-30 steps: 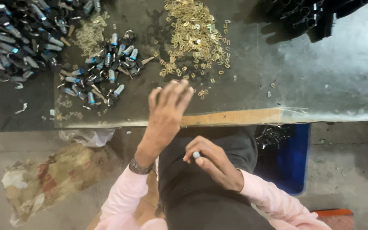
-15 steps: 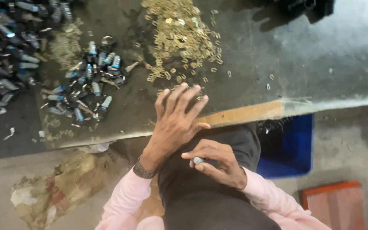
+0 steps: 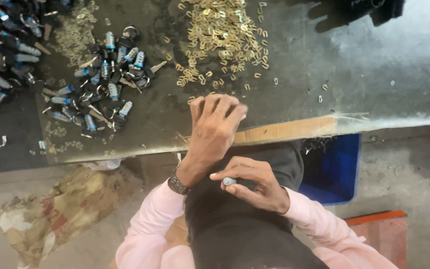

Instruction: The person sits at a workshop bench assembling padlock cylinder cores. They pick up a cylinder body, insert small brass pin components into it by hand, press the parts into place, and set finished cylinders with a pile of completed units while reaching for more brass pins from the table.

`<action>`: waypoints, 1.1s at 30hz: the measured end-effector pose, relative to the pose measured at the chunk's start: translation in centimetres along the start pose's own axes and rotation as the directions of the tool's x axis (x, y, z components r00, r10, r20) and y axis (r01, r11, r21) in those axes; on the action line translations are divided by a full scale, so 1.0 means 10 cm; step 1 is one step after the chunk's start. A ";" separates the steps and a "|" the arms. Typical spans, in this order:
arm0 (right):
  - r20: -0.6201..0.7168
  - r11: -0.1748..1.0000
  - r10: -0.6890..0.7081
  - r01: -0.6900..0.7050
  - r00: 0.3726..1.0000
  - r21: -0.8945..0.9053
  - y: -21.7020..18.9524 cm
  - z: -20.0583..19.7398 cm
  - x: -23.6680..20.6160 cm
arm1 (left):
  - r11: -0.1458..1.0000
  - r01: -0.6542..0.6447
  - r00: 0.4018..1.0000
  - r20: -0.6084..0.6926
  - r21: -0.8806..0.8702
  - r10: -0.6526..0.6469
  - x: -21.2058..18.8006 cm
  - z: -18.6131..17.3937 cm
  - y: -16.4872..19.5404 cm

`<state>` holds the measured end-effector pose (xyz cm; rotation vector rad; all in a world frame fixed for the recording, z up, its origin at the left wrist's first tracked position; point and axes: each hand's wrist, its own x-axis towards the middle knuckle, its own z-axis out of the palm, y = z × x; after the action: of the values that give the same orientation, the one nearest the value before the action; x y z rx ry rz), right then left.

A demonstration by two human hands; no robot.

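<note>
Head view: two hands at the near edge of a dark worktop (image 3: 324,89) strewn with small metal parts.

Left hand (image 3: 214,127) lies palm down on the worktop edge, its fingers (image 3: 225,104) spread and flat, closed on nothing; just beyond the fingertips lie the nearest stray pieces of the heap of small brass-coloured clips (image 3: 220,35), the heap itself farther away from the body. Right hand (image 3: 255,182) sits nearer the body than that heap, over the dark lap, fingers curled around a small pale cylindrical part (image 3: 229,181) pinched at thumb and forefinger; its long axis cannot be told. Left of the heap lies a cluster of black-and-silver lock cylinders with keys (image 3: 105,84). Of the two hands, the left is nearer the clips.
</note>
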<state>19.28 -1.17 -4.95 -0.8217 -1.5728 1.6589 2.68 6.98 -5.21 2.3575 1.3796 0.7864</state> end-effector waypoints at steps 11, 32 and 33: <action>-0.096 0.997 -0.035 0.042 0.995 0.068 -0.01 0.04 -0.07 | 0.950 0.074 0.987 -0.111 -0.303 -0.112 0.03 -0.27 0.11; -0.167 0.996 -0.085 0.081 0.982 -0.029 -0.03 0.00 -0.20 | 0.999 -0.021 1.000 0.006 -0.039 0.021 0.36 0.06 0.13; -0.171 0.997 -0.079 0.076 0.982 -0.026 -0.03 -0.01 -0.22 | 0.995 -0.012 1.000 0.005 -0.099 0.013 0.34 0.03 0.14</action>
<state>20.60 -2.91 -4.66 -0.8781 -1.4837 1.4790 5.18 9.27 -3.64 2.2928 1.2936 0.8321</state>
